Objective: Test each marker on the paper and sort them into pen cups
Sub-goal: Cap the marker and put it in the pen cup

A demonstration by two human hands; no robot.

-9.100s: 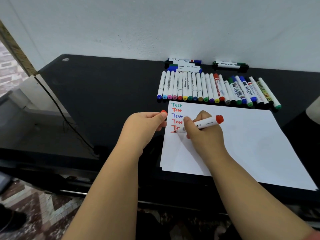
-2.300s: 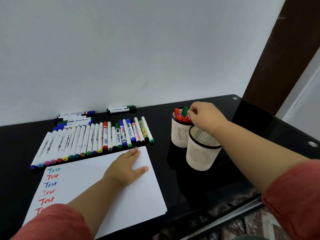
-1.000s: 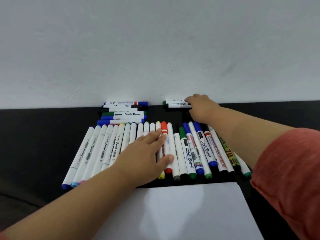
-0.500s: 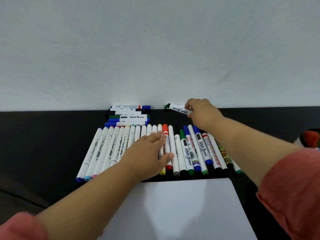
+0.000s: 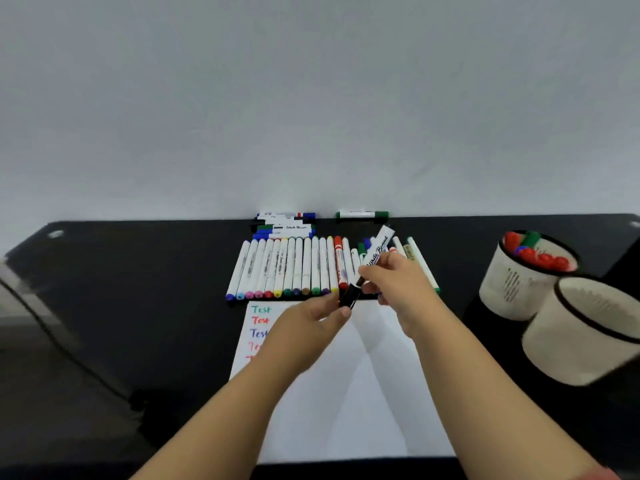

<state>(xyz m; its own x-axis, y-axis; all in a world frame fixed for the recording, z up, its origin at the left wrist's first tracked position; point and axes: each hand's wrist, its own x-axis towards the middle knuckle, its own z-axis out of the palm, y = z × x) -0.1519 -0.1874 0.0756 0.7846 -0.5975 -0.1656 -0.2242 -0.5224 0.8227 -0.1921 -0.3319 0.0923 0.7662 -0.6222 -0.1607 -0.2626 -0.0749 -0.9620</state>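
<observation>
Your right hand (image 5: 398,284) grips the white whiteboard marker (image 5: 378,252) angled up-right; left hand (image 5: 317,318) fingers pinch its black cap (image 5: 349,296), nib toward paper (image 5: 346,393).

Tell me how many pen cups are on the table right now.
2. Both stand at the right of the table: the far pen cup holds red, green and blue markers, and the near pen cup sits in front of it, contents not visible.
</observation>
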